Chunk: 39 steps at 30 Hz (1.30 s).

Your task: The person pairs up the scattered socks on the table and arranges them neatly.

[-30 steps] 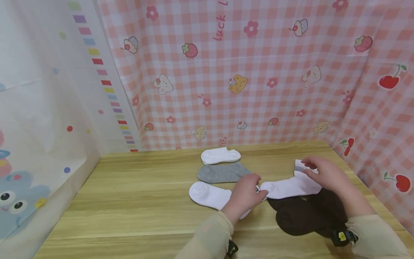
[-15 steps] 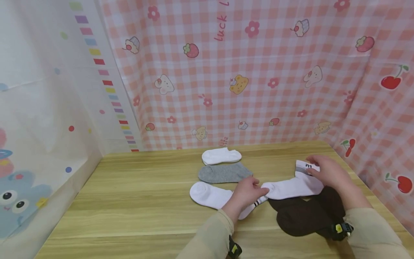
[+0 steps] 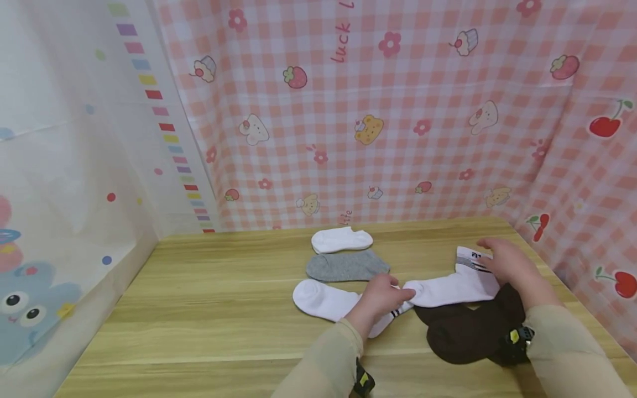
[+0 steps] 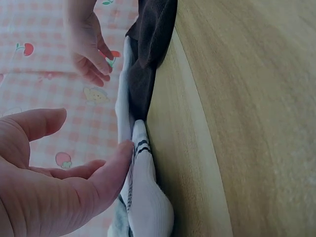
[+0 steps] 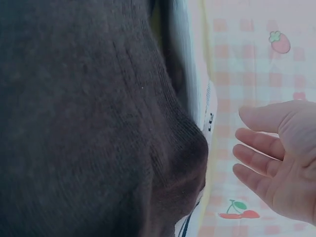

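On the table, a white sock [image 3: 448,289] with a dark-lettered, grey-striped cuff lies with its toe toward my left hand [image 3: 379,298]. My left hand is over another white sock [image 3: 323,300] with black stripes. In the left wrist view its thumb and fingers are spread, and the thumb tip is at the sock's edge; I cannot tell whether it touches. My right hand [image 3: 510,271] hovers beside the lettered cuff. In the right wrist view its fingers [image 5: 259,145] bend loosely around nothing. Dark brown socks [image 3: 468,334] lie below it, partly under the white sock.
A grey sock [image 3: 345,266] and a short white sock [image 3: 340,240] lie behind the striped one, toward the back edge of the wooden table [image 3: 209,309]. Pink checked cloth [image 3: 318,110] hangs behind and at the right; white printed cloth [image 3: 99,166] hangs at the left.
My right hand has drawn back slightly from the cuff, so its dark lettering shows. My left hand has shifted a little, uncovering the black stripes. The socks lie about where they were.
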Available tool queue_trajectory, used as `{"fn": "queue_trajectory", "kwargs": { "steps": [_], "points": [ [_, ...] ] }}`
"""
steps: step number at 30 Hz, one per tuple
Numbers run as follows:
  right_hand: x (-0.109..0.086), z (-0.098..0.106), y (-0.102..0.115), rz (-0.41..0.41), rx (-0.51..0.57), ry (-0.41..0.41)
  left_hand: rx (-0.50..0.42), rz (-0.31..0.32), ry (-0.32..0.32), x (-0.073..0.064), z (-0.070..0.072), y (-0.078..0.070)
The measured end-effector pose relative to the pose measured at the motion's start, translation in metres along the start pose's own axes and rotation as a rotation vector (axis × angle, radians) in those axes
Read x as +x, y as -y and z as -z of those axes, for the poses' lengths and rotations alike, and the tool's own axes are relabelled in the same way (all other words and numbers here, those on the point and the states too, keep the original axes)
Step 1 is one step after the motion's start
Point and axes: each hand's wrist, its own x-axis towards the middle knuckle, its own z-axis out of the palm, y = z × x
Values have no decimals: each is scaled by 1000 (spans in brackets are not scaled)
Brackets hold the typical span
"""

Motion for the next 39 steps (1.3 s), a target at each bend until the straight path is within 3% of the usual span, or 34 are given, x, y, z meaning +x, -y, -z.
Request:
{"fn": "queue_trajectory", "kwargs": {
  "steps": [6,17,23,31,39],
  "points": [
    [7,-3,-6,-26,-7,11,-64,24,0,2,-4,0],
    [14,-16,-14,-27,-48,38,-39,4,-59,4,-7,2],
    [17,-19,-15,-23,-76,49,-153,-19,-98,5,-14,7],
    [17,-20,-15,-19,-85,74,-298,47,-105,9,-20,7],
    [17,-20,-13,5,-103,85,-419,52,-112,12,-28,6]
  ]
}}
